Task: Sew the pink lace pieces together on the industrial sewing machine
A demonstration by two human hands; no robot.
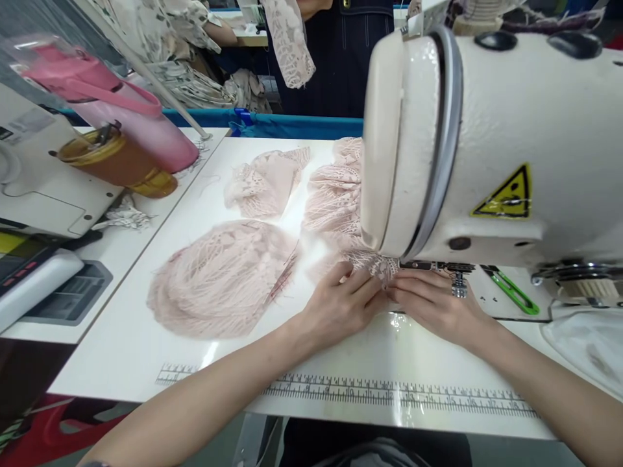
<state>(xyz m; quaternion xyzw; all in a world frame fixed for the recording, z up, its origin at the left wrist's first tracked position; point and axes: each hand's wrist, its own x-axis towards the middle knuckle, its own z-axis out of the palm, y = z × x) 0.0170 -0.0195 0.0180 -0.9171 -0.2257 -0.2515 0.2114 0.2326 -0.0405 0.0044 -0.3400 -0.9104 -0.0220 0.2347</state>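
Note:
Pale pink lace fabric (335,194) lies gathered on the table and runs under the head of a white sewing machine (487,143). My left hand (343,298) is closed on its near edge, the fingers bent over the lace. Close beside it, my right hand (435,305) lies by the needle area, its fingers partly behind the presser parts; what they grip there is hidden. To the left rest a rounded pile of lace pieces (219,279) and a smaller lace piece (272,181).
Green thread snips (511,288) lie right of the needle. A printed ruler (350,389) runs along the table's front edge. At left stand a pink bottle (131,117) and an amber cup (121,162). Across the table, a person holds lace (289,45).

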